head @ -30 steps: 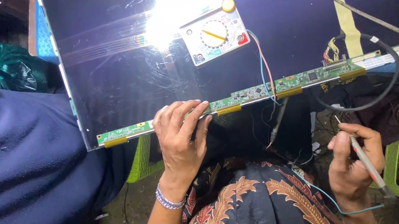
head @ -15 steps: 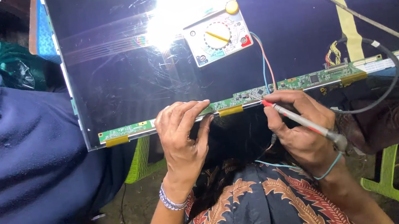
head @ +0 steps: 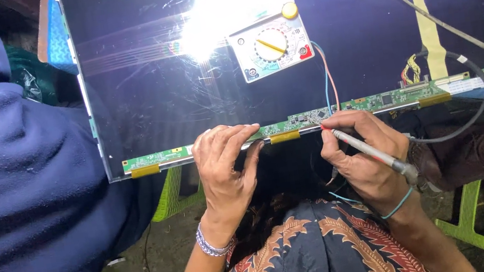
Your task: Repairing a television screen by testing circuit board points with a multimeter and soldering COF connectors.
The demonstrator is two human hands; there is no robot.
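Left hand (head: pixel 224 164) flat — right hand (head: pixel 364 159) pinching

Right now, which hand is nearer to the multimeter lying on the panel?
Right. The right hand holds a probe just below the multimeter; the left hand rests on the green circuit strip, further to its left.

I see a big dark display panel (head: pixel 185 99) lying flat as the work surface, strong glare near its middle. On it sits an analog multimeter (head: pixel 269 39) w/ yellow knob. A green circuit strip (head: pixel 377 101) runs along the near edge. Underneath, poss. green plastic stools (head: pixel 171 194) holding it up; can't tell. Dirt floor (head: pixel 164 256) below.
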